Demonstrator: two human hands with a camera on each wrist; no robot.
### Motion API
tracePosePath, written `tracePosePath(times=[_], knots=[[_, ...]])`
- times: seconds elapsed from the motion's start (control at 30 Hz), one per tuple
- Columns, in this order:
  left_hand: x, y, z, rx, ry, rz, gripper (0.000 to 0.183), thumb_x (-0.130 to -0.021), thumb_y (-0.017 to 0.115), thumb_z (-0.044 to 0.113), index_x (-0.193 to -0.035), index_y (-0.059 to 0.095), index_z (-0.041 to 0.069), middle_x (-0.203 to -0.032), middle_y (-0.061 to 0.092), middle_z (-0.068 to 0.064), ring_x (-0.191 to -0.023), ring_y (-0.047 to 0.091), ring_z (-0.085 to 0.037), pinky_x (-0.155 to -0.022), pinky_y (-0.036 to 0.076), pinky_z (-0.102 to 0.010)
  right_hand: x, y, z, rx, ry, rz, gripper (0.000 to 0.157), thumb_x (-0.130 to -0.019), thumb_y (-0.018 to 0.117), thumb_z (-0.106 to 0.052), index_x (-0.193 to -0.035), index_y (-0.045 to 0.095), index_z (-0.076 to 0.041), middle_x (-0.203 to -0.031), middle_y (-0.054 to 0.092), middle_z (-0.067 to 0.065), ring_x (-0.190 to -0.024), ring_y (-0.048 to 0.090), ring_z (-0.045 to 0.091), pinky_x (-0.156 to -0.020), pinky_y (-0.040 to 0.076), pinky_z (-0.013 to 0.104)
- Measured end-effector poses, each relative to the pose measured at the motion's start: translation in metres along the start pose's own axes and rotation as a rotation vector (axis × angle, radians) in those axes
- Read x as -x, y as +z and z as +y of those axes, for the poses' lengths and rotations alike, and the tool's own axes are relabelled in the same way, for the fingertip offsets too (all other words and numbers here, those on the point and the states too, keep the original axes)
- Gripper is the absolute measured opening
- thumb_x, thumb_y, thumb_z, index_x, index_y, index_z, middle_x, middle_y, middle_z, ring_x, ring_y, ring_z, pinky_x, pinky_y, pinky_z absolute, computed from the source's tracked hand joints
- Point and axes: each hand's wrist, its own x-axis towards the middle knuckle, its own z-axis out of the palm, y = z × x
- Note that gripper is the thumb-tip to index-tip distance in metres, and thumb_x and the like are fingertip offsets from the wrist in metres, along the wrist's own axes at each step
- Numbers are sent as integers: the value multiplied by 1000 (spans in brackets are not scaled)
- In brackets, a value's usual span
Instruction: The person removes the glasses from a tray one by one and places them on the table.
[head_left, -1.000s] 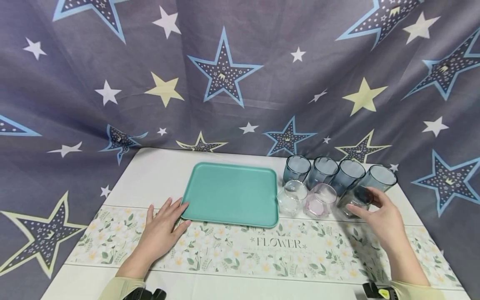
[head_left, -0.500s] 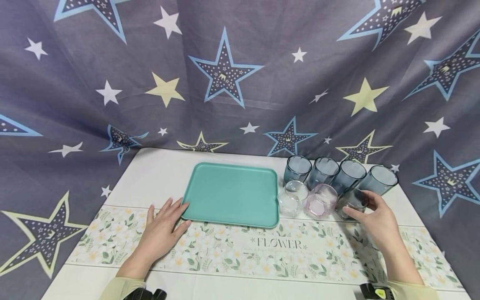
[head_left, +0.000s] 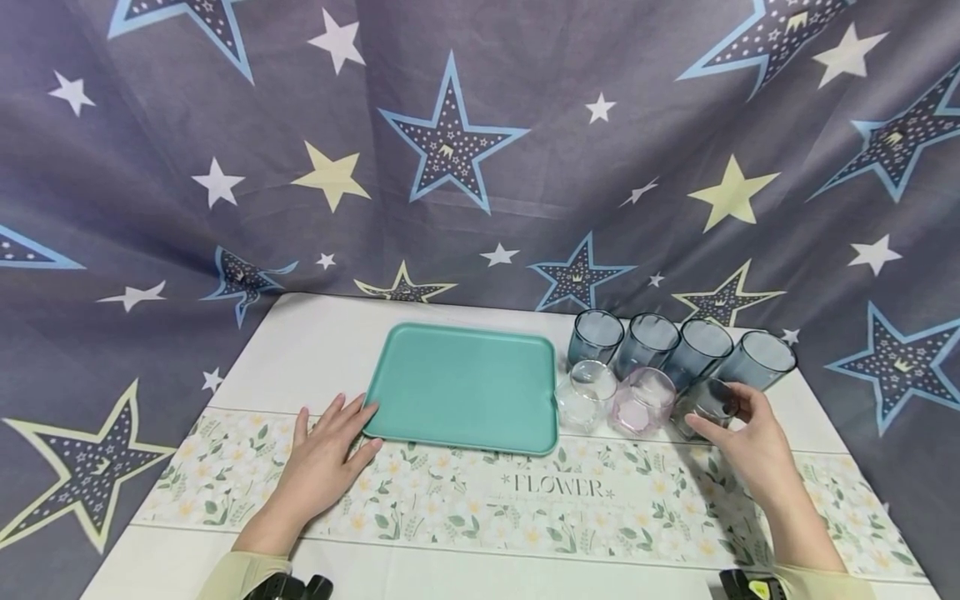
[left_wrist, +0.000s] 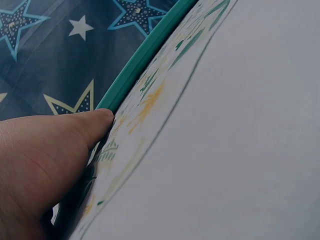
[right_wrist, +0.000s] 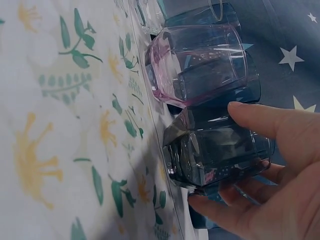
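Observation:
My right hand [head_left: 757, 446] grips a smoky grey glass [head_left: 699, 408], thumb on its near side and fingers round the right. In the right wrist view this glass [right_wrist: 215, 150] stands on the cloth beside a pink-tinted glass [right_wrist: 200, 65]. To the left of that pink one, in the head view, is a clear glass [head_left: 583, 400]. My left hand [head_left: 318, 467] rests at the left front corner of a teal tray [head_left: 461, 387], fingers straight. In the left wrist view its thumb touches the tray's edge [left_wrist: 135, 70].
Behind the front glasses stands a row of several blue glasses [head_left: 596, 342], the rightmost [head_left: 757, 358] close to the right hand. A floral cloth strip [head_left: 480, 508] crosses the white table [head_left: 420, 571]. A star-patterned curtain [head_left: 525, 208] hangs along the back.
The right hand has shifted the grey glass slightly left, closer to the pink-tinted glass, and has then stayed there. The left hand and tray look unmoved.

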Motion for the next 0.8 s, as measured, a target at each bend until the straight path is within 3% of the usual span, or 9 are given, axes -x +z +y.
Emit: tracePosePath(times=[0.23, 0.57, 0.7, 0.8], knots=[[0, 1, 3, -8, 6, -1, 64, -110, 70, 37, -165, 53, 9, -173, 44, -15, -165, 26, -44, -128, -3, -76, 5, -1, -1, -3, 13, 10, 110, -101, 85, -30, -174, 10, 5, -168, 27, 41, -154, 32, 59, -119, 38, 72], [1, -2, 12, -36, -21, 21, 66, -109, 71, 33, -164, 51, 2, -171, 45, -20, -163, 30, -46, -128, -1, -77, 19, -3, -18, 128, -63, 109, 112, -99, 87, -36, -177, 13, -3, -173, 20, 39, -155, 25, 64, -117, 29, 82], [1, -4, 13, -31, -40, 11, 67, -110, 70, 34, -165, 49, 2, -171, 44, -21, -163, 29, -47, -127, -1, -79, 26, -1, -31, 171, -140, 155, 109, -98, 89, -29, -176, 19, -2, -173, 21, 39, -157, 21, 64, -119, 25, 82], [2, -5, 14, -27, -47, 4, 72, -110, 70, 37, -167, 45, 2, -175, 37, -22, -164, 24, -49, -126, -2, -80, 31, 3, -41, 192, -249, 207, 106, -93, 93, -20, -173, 27, 2, -170, 27, 40, -157, 23, 63, -123, 23, 79]])
